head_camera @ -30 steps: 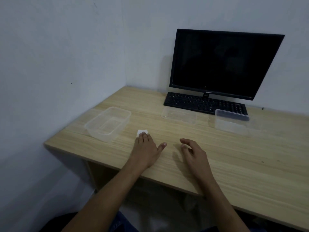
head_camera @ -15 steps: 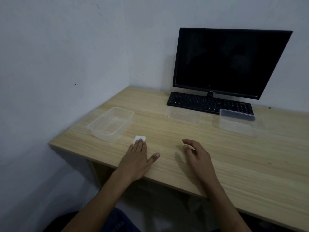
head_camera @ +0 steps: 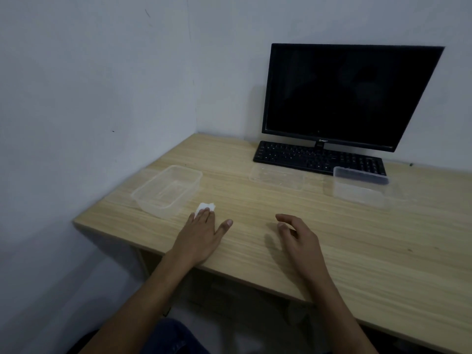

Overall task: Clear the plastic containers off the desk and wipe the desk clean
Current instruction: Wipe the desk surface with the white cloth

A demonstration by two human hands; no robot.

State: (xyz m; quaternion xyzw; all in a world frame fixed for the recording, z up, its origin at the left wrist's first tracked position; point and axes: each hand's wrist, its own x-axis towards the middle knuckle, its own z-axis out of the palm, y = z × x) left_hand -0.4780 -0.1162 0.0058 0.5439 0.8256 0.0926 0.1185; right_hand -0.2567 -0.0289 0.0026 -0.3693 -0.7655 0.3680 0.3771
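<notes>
My left hand (head_camera: 201, 233) lies flat, fingers straight, pressing a white tissue (head_camera: 204, 207) on the table (head_camera: 383, 241). My right hand (head_camera: 297, 233) hovers, loosely curled (holding nothing). Three clear containers stand empty: left container (head_camera: 167, 191), shallow middle container (head_camera: 277, 177), right container (head_camera: 360, 186).

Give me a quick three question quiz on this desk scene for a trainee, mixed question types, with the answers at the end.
1. True or false: the left hand lies flat with its fingertips on the white tissue.
2. How many clear plastic pieces sit on the desk? A) one B) two C) three
3. Fill in: the right hand hovers with loosely curled fingers and holds ____.

Key
1. True.
2. C: the open container near the left edge, the flat lid in front of the keyboard, and the container on the right.
3. Nothing.
</notes>
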